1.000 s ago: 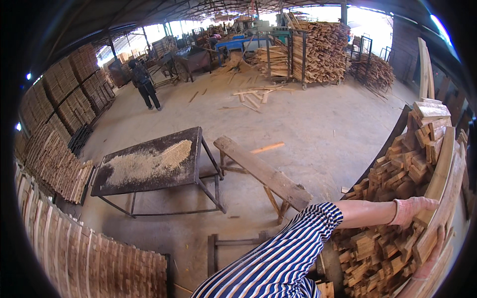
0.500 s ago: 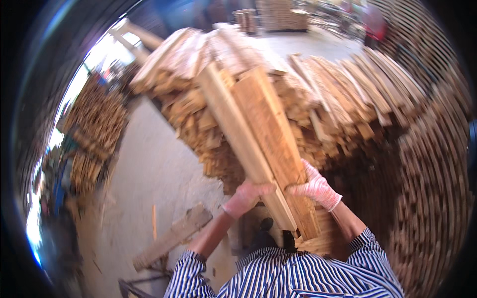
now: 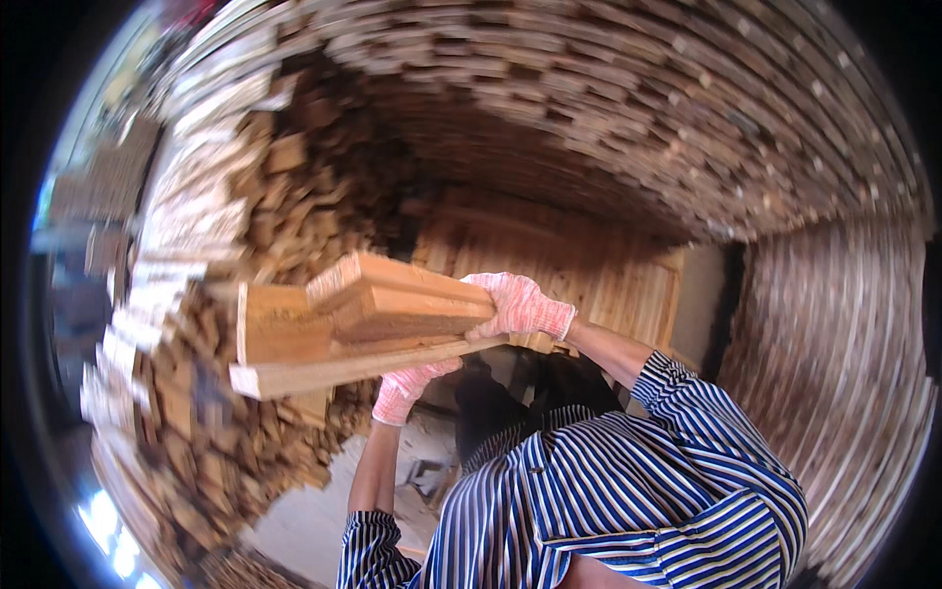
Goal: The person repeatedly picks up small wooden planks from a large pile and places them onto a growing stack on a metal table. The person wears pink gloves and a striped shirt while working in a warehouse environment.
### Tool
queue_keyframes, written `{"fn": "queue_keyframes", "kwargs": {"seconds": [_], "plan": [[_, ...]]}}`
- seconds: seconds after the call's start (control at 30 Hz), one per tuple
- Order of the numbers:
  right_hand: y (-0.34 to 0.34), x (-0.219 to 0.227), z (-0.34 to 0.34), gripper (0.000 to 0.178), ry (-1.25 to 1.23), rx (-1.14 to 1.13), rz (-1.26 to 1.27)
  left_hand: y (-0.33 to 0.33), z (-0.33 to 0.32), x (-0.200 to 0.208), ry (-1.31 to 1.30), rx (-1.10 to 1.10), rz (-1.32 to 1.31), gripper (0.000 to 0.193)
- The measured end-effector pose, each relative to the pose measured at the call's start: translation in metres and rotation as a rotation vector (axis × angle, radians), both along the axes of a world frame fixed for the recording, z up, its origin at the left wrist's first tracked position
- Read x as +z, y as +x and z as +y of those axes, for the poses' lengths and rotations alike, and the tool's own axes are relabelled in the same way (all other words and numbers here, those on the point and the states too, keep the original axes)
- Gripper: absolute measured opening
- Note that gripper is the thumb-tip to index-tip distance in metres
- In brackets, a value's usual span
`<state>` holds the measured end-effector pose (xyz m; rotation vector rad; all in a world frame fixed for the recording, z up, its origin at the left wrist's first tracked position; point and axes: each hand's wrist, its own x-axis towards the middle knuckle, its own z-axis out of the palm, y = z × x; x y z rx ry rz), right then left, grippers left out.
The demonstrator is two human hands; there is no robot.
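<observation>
A small bundle of pale wooden boards (image 3: 412,312) lies across both my hands, its far ends pointing left. My left hand (image 3: 417,388), in a pink-and-white knit glove, is closed under the lower edge of the boards; its fingertips are partly hidden by the wood. My right hand (image 3: 520,306), gloved alike, grips the near end of the bundle from the right side. Behind the right hand lies a low, flat layer of boards (image 3: 608,290) set side by side.
To the left rises a large pile of loose boards (image 3: 186,393) with uneven ends. Tall stacks of boards (image 3: 628,88) curve along the far side, and another stack (image 3: 834,324) stands at the right. Grey floor (image 3: 324,520) shows at lower left.
My view has swung to the right, from the board pile toward the tall stacks and the low layer. The bundle turned with me, from pointing away to pointing left. Both hands keep hold.
</observation>
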<state>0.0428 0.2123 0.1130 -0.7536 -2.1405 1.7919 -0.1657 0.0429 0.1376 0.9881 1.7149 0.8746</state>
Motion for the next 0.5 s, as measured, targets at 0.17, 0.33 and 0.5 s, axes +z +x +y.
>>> {"fn": "queue_keyframes", "kwargs": {"seconds": [0.17,0.33,0.5], "plan": [[0.048,-0.075,0.002,0.070,0.000,-0.232,-0.097,0.017,0.064,-0.097,-0.168,-0.313,-0.021,0.055],[0.101,-0.245,-0.019,0.062,-0.100,-0.578,0.048,0.059,0.135,-0.231,-0.255,-0.614,0.024,0.057],[0.101,-0.354,-0.017,0.063,0.032,-0.579,-0.071,0.055,0.177,-0.333,-0.330,-0.808,0.074,0.059]]}}
